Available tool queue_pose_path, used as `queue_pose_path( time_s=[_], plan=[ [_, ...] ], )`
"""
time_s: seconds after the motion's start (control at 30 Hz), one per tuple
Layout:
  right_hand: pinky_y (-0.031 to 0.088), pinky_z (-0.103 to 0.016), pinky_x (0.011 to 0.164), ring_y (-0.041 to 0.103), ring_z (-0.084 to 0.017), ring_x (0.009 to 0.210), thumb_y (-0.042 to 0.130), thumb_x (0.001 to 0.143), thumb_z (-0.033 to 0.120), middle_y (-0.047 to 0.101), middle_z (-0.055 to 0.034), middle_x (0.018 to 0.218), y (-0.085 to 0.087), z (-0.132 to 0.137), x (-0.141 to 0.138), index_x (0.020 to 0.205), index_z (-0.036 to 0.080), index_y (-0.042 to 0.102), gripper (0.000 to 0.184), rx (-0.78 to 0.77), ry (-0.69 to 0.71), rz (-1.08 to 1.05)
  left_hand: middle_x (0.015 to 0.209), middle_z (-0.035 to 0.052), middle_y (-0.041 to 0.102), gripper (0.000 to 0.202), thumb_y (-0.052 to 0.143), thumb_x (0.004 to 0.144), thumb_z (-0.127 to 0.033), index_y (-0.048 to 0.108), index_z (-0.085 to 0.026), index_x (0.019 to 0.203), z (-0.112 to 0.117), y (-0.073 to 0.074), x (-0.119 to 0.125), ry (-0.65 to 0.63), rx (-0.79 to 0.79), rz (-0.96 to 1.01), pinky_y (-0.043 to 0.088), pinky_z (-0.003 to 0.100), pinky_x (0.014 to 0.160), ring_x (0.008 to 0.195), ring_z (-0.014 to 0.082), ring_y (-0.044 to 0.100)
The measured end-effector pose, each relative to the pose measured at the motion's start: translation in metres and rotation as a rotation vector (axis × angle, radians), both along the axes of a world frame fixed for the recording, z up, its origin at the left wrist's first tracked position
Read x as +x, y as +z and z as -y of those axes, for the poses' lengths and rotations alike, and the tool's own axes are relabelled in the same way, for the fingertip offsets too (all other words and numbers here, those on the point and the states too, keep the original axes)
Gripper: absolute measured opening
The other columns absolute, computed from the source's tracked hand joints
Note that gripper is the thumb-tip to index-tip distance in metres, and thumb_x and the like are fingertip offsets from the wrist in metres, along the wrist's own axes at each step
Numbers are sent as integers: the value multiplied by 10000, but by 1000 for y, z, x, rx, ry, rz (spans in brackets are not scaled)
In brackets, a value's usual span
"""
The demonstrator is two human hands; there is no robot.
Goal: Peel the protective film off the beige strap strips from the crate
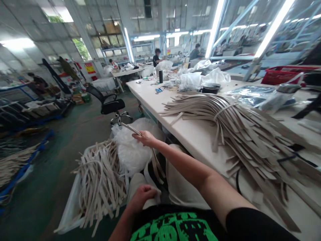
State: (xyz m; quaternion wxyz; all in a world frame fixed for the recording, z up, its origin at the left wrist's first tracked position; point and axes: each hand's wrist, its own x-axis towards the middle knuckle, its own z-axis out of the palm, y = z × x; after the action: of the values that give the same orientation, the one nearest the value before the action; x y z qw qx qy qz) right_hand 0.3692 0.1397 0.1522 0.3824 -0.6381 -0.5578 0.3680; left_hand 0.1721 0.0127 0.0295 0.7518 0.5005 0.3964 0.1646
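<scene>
Stretched out in front of me, my right hand (145,138) is closed around a few beige strips (130,128). Their front ends point toward the plastic bags, and the other ends hang below my wrist. My left hand (144,197) is curled up over my lap, by my thigh. Something pale shows at its fingertips, too blurred to name. To the left, a white bin (72,211) holds a heap of similar loose strips (102,180). A large bundle of long beige strips (225,113), tied with a band, lies on the table at my right.
Clear plastic bags (134,150) bulge between the bin and the long white table (150,100). A black office chair (110,102) stands beyond them. On the table are a black bottle (161,76), more plastic bags (190,81) and a red basket (281,74). Other people work farther back.
</scene>
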Motion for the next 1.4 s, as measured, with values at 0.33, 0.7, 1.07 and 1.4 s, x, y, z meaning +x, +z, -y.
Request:
queue_pose_path(
  time_s=[0.33,0.7,1.07,1.4],
  plan=[
    [389,-223,440,462,-110,439,233,1018,733,663,-24,659,-52,113,-1,946,136,676,747,-273,183,-178,613,-33,677,322,915,724,-342,647,-178,651,-68,48,-19,734,-278,451,608,272,684,579,110,659],
    [427,-241,646,557,-137,579,237,1057,651,609,-19,587,-70,171,-19,706,153,612,715,-200,402,-177,640,-29,720,472,1016,476,-414,666,-174,683,-66,50,5,761,-127,441,576,235,647,624,123,691],
    [398,-237,635,574,-143,593,287,1079,593,628,-12,594,-79,163,-22,749,148,648,661,-290,361,-65,642,-30,738,497,1014,450,-445,672,-180,695,-67,44,7,717,-96,420,588,234,621,601,123,703],
    [374,-232,605,569,-138,589,308,1093,542,622,0,586,-74,160,-22,796,148,672,613,-359,426,22,685,-24,732,481,1032,402,-348,661,-182,659,-63,38,8,771,-106,383,595,273,644,642,146,699]
  ],
)
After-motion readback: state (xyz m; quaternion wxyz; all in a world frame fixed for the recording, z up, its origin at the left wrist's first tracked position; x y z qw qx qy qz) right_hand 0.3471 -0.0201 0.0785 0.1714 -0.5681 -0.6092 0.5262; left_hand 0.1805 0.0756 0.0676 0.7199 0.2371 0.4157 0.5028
